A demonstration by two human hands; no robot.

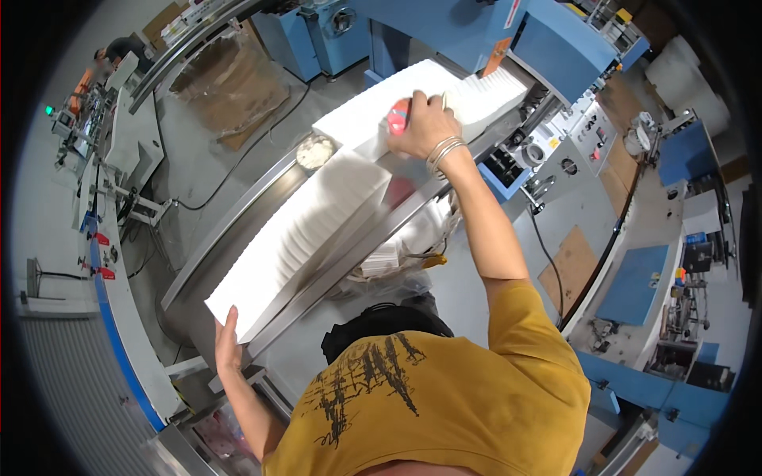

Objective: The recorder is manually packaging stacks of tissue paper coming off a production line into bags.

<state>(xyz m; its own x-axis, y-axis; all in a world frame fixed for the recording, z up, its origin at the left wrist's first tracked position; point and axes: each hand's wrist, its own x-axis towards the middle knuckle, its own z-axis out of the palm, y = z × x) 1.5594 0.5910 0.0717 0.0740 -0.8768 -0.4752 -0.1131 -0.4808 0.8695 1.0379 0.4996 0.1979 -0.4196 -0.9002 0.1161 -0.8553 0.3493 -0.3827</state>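
Observation:
A long row of white paper sheets (305,226), stood on edge and packed closely, lies along a metal trough running from lower left to upper right. My left hand (228,343) rests against its near lower end, fingers stretched along the end face; some are hidden. Farther up, my right hand (426,127) has its fingers curled over a red-pink rounded object (398,117), whose kind I cannot make out. That hand is above a second white paper row (385,99). A round dish of pale pieces (315,151) sits on the trough's far edge, left of my right hand.
The trough's metal rail (349,266) runs close in front of me. A blue machine (444,32) stands at the trough's upper end. A plastic-covered cardboard box (230,87) is on the floor at the far left. Another person (127,51) is in the distance.

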